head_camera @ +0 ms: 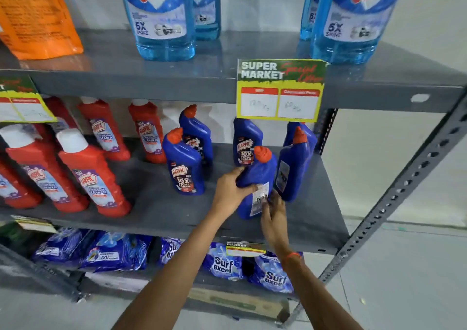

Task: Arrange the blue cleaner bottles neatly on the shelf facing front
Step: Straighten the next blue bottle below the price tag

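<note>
We see the left hand (231,190) wrapped around the left side of a blue bottle (256,178), the thumb across its front and the other fingers going behind, so this hand is clamped on the bottle. The right hand (274,214) is lower, at the bottom right of the same bottle; its fingers are slightly spread and the fingertips (265,200) press on the white label (260,198). We cannot tell if this hand really grips or only touches. Both forearms come up from the bottom of the view, the left from the centre, the right from the lower right, and the right wrist has an orange band (293,255).

The held bottle stands at the front of the middle shelf (156,208), its orange cap (262,154) up, and it shows its back label to us, not the front. Just beside it on the right is a second bottle (293,168), turned sideways. Behind them stand a third (246,142) with the front label to us, and a fourth (299,132) mostly hidden by a price sign (280,89). Further left two more blue bottles stand one behind the other, the front one (185,165) facing us and the back one (197,137) partly covered.

Red bottles (93,175) fill the left part of the shelf. Above stand light blue bottles (161,13), and below lie blue packets (225,264)
</note>
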`<action>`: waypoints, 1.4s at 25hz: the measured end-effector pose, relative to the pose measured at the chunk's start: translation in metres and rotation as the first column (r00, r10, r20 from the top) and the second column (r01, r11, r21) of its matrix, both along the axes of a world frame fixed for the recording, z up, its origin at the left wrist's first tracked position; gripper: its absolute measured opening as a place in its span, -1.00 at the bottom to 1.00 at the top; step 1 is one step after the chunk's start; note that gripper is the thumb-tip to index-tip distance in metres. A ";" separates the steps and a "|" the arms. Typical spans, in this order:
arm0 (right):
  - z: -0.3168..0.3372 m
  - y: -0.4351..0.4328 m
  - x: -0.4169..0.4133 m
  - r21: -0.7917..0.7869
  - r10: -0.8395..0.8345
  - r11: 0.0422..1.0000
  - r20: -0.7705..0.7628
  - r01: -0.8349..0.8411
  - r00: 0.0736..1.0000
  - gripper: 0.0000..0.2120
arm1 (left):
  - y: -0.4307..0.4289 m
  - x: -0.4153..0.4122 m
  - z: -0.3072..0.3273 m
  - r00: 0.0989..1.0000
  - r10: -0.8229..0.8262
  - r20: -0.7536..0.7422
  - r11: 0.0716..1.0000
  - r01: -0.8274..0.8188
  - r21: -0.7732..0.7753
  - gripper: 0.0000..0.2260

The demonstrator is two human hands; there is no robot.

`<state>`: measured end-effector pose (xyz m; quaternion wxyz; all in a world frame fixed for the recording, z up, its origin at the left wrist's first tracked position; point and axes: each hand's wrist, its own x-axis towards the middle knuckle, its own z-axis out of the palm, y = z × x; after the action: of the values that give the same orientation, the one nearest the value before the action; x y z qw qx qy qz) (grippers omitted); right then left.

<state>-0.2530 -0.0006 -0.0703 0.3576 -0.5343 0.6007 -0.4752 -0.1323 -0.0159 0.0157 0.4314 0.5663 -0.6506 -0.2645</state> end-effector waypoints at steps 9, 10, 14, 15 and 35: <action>0.010 -0.017 -0.016 0.213 0.112 0.947 0.485 -0.242 0.867 -0.64 | -0.011 0.013 0.013 0.938 0.050 -0.343 0.992 -0.006 0.127 -0.65; 0.015 -0.018 -0.018 0.249 0.098 0.924 0.578 -0.289 0.810 -0.63 | -0.013 0.016 0.018 0.914 0.039 -0.404 0.990 0.020 0.142 -0.69; 0.037 -0.023 -0.018 0.316 0.011 0.814 0.830 -0.487 0.557 -0.52 | -0.019 0.030 0.034 0.858 -0.086 -0.506 0.973 0.181 0.142 -0.78; 0.041 -0.025 -0.015 0.319 0.012 0.792 0.844 -0.520 0.536 -0.51 | -0.021 0.032 0.034 0.842 -0.127 -0.525 0.965 0.228 0.133 -0.77; 0.041 -0.057 0.009 0.156 0.149 0.934 0.645 -0.320 0.750 -0.35 | -0.033 0.045 0.031 0.844 -0.255 -0.472 0.907 0.378 0.185 -0.69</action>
<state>-0.2445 -0.0577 -0.0294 0.6591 -0.3678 0.4320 -0.4936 -0.0876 -0.0489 0.0468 0.4346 0.4293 -0.5797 -0.5392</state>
